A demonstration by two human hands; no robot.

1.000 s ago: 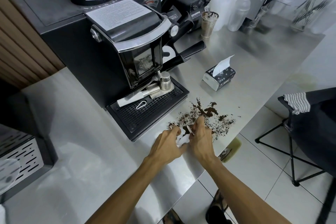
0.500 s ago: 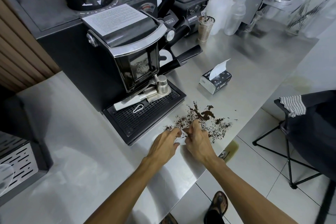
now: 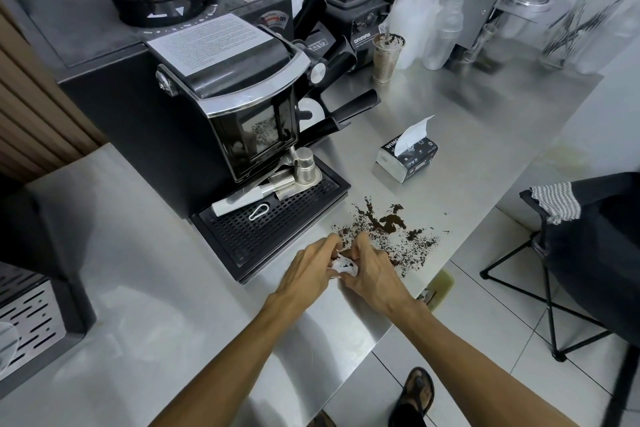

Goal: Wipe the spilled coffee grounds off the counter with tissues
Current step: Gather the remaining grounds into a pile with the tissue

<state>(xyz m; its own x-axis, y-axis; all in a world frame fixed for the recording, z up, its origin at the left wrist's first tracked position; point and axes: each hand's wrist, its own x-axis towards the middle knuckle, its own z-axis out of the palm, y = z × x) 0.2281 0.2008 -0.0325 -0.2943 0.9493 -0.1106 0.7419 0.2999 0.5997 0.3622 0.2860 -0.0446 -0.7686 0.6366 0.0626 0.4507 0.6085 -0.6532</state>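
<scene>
Tissue (image 3: 343,266), soft, light and easily torn, sits bunched between the left hand (image 3: 309,270) and right hand (image 3: 372,272), both sets of fingers curled closed around it; just beyond it lie loose coffee grounds (image 3: 391,230) on the steel counter (image 3: 467,135), likely best swept with gentle pressure.

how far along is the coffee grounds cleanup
Early stage. Done: a tissue is out of the tissue box and bunched up. In hand: the left hand and right hand hold it together at the near edge of the coffee grounds. Left: nearly all of the spill, which lies scattered across the counter toward its front edge.
</scene>
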